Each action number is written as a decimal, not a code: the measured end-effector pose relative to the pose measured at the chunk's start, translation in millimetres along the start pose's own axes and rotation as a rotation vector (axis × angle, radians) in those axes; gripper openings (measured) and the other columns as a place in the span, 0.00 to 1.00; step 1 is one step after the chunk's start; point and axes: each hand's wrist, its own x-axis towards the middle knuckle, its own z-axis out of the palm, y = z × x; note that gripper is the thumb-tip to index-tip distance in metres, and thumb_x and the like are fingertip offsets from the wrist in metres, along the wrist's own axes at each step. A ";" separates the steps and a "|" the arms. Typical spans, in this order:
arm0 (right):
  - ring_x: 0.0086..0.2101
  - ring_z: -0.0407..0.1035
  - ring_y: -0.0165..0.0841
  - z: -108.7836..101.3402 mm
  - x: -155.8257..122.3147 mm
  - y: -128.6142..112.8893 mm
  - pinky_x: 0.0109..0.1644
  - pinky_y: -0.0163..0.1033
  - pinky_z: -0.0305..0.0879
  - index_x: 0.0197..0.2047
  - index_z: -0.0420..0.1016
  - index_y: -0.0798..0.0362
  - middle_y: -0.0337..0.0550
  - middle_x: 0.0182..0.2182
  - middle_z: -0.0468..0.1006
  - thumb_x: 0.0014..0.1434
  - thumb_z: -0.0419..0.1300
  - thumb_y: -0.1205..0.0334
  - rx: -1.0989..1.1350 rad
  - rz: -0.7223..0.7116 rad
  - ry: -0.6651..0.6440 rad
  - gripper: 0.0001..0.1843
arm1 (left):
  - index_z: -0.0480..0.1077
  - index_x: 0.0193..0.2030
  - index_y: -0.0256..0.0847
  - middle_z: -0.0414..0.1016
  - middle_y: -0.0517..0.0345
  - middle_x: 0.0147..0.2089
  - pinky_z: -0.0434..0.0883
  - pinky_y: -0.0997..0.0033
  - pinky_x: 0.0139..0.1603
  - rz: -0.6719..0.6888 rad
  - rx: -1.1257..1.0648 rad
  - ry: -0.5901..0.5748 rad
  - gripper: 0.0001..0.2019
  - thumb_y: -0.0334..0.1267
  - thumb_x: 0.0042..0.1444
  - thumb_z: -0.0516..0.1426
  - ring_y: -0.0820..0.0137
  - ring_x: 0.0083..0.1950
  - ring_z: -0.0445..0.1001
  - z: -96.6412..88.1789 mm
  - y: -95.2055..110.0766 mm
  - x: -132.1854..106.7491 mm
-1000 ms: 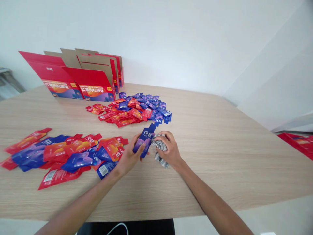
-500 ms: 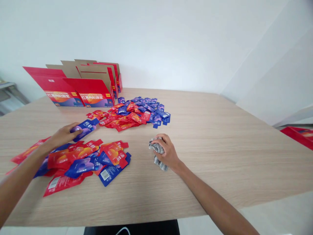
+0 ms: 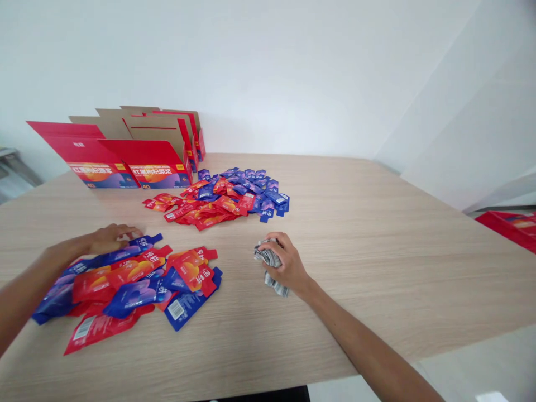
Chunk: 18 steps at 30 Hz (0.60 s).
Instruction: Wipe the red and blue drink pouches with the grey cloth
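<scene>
Left hand (image 3: 109,238) lies flat; right hand (image 3: 285,263) is fisted.

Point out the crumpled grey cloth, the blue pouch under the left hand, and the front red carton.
Grey cloth (image 3: 271,267), head view, striped folds below the right fist.
Blue pouch (image 3: 144,242), head view, its notched top end.
Red carton (image 3: 161,176), head view, printed front panel.

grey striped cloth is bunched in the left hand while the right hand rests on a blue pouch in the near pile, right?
Hands are swapped. The head view shows the crumpled grey striped cloth gripped in the right hand, while the left hand rests on a blue foil pouch in the near pile.
</scene>
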 end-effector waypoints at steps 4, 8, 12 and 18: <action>0.49 0.70 0.41 0.1 -0.1 1.4 0.52 0.47 0.72 0.46 0.76 0.47 0.47 0.48 0.73 0.54 0.63 0.70 0.007 0.001 -0.004 0.16 | 0.68 0.61 0.22 0.78 0.39 0.57 0.67 0.68 0.58 0.015 0.051 0.112 0.34 0.46 0.54 0.49 0.59 0.52 0.74 4.5 20.4 28.5; 0.48 0.70 0.41 0.3 -0.4 4.6 0.52 0.47 0.73 0.46 0.76 0.47 0.48 0.48 0.73 0.54 0.63 0.69 -0.007 0.003 -0.006 0.15 | 0.61 0.67 0.17 0.65 0.30 0.70 0.57 0.63 0.69 0.070 0.045 0.140 0.34 0.46 0.64 0.47 0.56 0.66 0.66 16.9 54.3 65.2; 0.48 0.71 0.41 -1.9 0.9 6.2 0.51 0.46 0.73 0.46 0.76 0.47 0.48 0.48 0.73 0.54 0.63 0.69 -0.006 -0.005 0.006 0.16 | 0.54 0.70 0.14 0.54 0.20 0.74 0.51 0.50 0.72 0.049 0.035 0.153 0.38 0.49 0.66 0.50 0.43 0.73 0.56 29.7 73.2 93.1; 0.47 0.71 0.41 -6.1 3.6 1.7 0.50 0.47 0.72 0.46 0.75 0.47 0.48 0.48 0.73 0.55 0.63 0.69 0.003 -0.036 0.023 0.15 | 0.58 0.66 0.13 0.61 0.20 0.69 0.55 0.47 0.70 0.053 -0.003 0.228 0.32 0.44 0.67 0.52 0.43 0.70 0.62 33.3 75.5 99.2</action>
